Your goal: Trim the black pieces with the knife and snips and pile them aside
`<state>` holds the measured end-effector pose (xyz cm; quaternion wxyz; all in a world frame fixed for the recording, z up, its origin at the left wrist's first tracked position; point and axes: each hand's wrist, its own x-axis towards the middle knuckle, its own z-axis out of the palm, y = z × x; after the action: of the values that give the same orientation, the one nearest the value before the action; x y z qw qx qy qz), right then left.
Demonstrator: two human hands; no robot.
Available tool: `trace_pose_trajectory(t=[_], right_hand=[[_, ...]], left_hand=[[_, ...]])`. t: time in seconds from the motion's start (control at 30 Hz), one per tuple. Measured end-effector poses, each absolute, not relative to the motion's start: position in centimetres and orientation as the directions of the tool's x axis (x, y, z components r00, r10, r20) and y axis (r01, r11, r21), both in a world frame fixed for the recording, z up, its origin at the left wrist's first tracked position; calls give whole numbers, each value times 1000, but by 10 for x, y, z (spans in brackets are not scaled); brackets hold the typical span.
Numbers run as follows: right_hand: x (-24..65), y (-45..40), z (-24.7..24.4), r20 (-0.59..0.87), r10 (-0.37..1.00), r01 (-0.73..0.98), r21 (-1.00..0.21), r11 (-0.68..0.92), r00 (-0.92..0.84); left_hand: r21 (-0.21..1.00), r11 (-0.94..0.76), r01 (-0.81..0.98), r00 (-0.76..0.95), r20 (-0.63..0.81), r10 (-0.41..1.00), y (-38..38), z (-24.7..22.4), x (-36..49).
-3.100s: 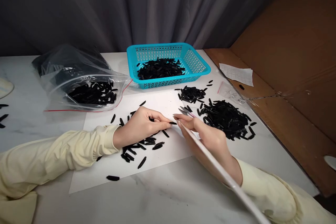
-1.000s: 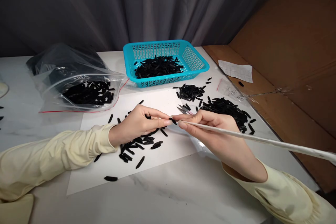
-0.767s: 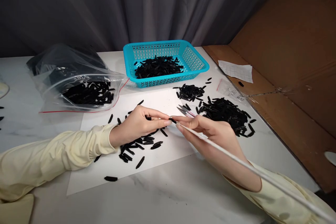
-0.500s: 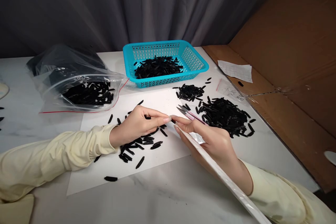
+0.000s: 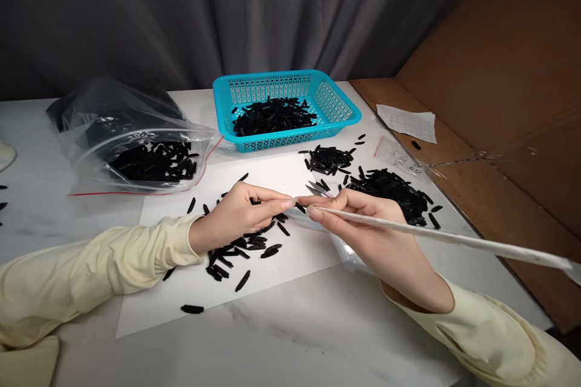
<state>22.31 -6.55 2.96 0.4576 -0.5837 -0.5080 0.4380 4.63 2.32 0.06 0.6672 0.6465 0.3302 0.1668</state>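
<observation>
Between finger and thumb, my left hand (image 5: 236,217) pinches one end of a small, dark elongated piece (image 5: 300,207). Close to its other end, the fingers of my right hand (image 5: 367,224) are closed around a long, thin white stick (image 5: 454,239). That stick slants off to the right across the hand. Beneath my left hand, several loose black pieces (image 5: 254,243) lie scattered on a white sheet (image 5: 154,308), partly hidden by the hand. A pair of pointed metal tips (image 5: 316,187) shows behind my right fingers; the rest is covered.
A blue perforated basket (image 5: 297,140) holds black pieces at the back. To the left lies an open clear zip bag (image 5: 136,133) with more inside. One small heap (image 5: 329,159) and a larger heap (image 5: 393,187) sit at the right. Some paper (image 5: 406,123) rests near the cardboard wall (image 5: 508,103).
My right hand has turned, swinging the white stick from pointing down toward me to lying nearly level toward the right. My left hand has stayed almost still.
</observation>
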Motion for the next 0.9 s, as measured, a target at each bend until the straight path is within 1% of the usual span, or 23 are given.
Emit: trace_pose_trajectory(t=[0.17, 0.3, 0.43, 0.7, 0.9], right_hand=[[224, -65, 32, -95, 989, 169, -979, -113, 114], [224, -64, 31, -99, 988, 168, -979, -118, 117], [224, -63, 31, -121, 987, 120, -984, -133, 103], [226, -60, 36, -263, 959, 52, -962, -270, 108], [232, -57, 32, -278, 960, 1, -961, -278, 43]], left_hand=[[973, 95, 210, 734, -221, 642, 23, 1, 46], [974, 80, 212, 739, -214, 639, 23, 1, 45], [970, 77, 230, 745, -226, 628, 23, 2, 45], [968, 72, 239, 749, -231, 622, 23, 4, 46], [968, 69, 242, 757, -233, 611, 23, 5, 45]])
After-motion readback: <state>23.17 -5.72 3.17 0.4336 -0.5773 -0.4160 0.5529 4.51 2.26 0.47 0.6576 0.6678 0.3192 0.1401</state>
